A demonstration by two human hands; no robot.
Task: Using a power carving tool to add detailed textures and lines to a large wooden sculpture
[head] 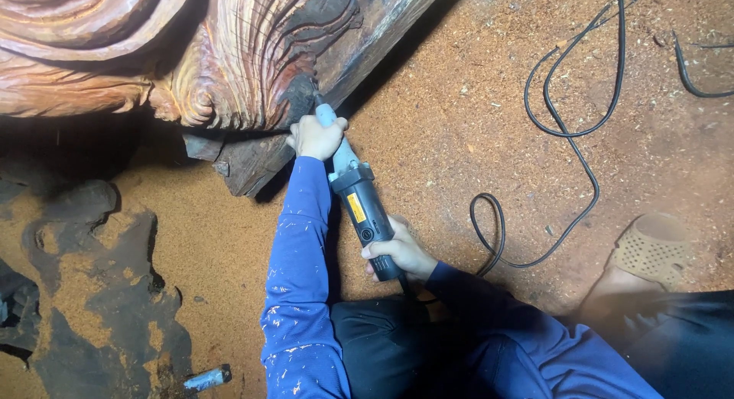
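Two hands are clamped on one power tool, a long grey die grinder [358, 191] held out over the sawdust-covered floor [459, 139]. Nearest the body, the right hand [399, 254] is closed around the dark rear of the grinder's barrel; farther out, the left hand [315, 136] is wrapped tight around its pale blue neck, just behind the tip, which is pressed into a dark recess at the lower edge of the carved wooden sculpture [229, 55]. The tip itself is hidden in shadow. Judging from this grip, the left hand sits very close to the cutting end, so a catch in the ridged grain could kick the tool sideways into the fingers or gouge the finished folds beside the recess. The black power cord [569, 131] loops loosely over the floor toward the far edge, near a tan perforated sandal [650, 250] at the right; a snag there could jerk the grinder off line. Loose sawdust underfoot may also let the body slip. A small grey cylindrical bit [206, 379] lies near the bottom edge of the floor. No container shows anywhere, and nothing is held in one.
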